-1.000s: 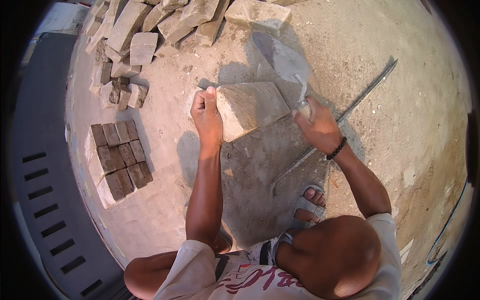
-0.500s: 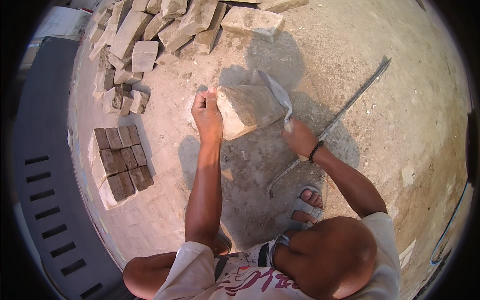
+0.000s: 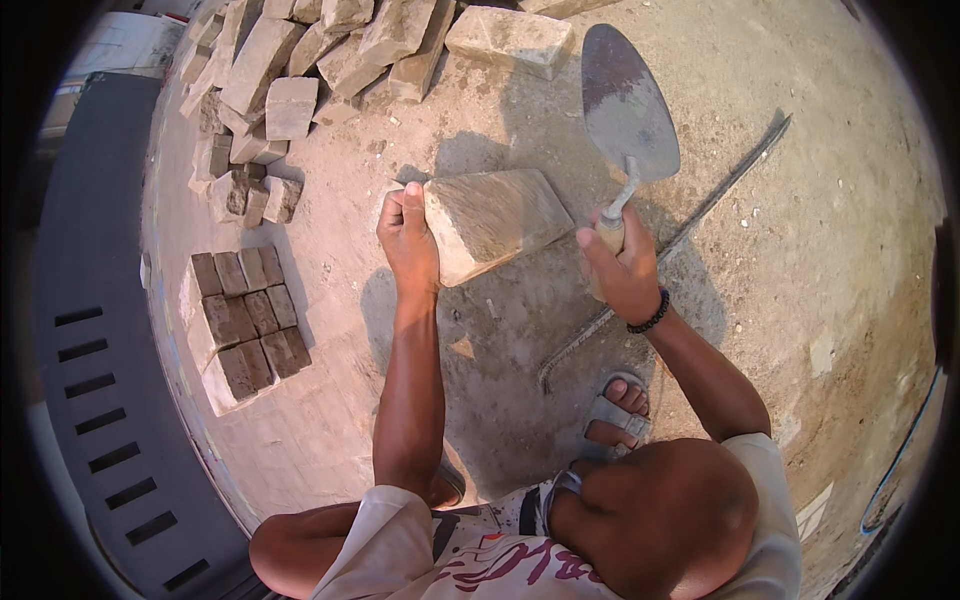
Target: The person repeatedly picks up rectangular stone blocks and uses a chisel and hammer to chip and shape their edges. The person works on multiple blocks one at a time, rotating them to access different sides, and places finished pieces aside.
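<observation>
My left hand (image 3: 410, 240) grips the left end of a pale, rough stone block (image 3: 500, 220) in front of me, thumb up along its edge. In my right hand (image 3: 620, 260), to the right of the block, is a trowel (image 3: 630, 100) with a wooden handle; its grey blade is raised with the tip pointing away from me and its broad face toward the camera. My fingers are closed round the handle.
A loose pile of stone blocks (image 3: 290, 105) lies at the upper left, with stacked small cut blocks (image 3: 229, 318) below it. A long thin bar (image 3: 680, 235) lies diagonally on the concrete. A dark slotted strip (image 3: 110, 300) runs down the left side.
The trowel was lowered and turned edge-on near the block half a second ago; it is now lifted and turned face-on again. My left hand still holds the block.
</observation>
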Demonstrator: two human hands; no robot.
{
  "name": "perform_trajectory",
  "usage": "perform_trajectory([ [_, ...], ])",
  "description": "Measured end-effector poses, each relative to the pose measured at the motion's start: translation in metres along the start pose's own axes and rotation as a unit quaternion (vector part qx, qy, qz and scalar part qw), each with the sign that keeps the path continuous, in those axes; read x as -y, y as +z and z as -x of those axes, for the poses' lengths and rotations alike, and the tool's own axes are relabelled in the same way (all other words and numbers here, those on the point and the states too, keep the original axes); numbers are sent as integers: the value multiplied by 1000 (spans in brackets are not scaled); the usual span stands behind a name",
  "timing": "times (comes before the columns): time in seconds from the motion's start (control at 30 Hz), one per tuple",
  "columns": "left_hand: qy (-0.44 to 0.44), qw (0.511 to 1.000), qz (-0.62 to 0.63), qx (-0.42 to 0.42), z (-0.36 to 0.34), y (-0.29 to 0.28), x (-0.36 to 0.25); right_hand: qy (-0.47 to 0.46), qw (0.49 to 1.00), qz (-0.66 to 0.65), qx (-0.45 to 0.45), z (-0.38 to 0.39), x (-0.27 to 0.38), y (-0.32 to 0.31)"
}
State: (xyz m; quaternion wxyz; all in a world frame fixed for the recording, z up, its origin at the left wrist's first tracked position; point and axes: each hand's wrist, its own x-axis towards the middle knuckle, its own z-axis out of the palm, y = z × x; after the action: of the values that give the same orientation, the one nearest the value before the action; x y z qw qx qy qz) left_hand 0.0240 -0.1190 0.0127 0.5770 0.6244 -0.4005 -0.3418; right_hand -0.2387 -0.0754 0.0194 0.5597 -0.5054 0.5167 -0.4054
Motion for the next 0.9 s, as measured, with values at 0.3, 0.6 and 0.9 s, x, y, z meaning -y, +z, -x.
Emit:
perform_trajectory([
  [0.3, -1, 1000, -17, 6, 2, -1, 0, -140, 990, -19, 7, -4, -26, 2],
  [0.6, -75, 995, -50, 50, 12, 6, -33, -1, 995, 90, 46, -19, 19, -28],
  [0.9, 9, 989, -133, 63, 32, -8, -25, -96, 990, 93, -41, 17, 20, 0],
])
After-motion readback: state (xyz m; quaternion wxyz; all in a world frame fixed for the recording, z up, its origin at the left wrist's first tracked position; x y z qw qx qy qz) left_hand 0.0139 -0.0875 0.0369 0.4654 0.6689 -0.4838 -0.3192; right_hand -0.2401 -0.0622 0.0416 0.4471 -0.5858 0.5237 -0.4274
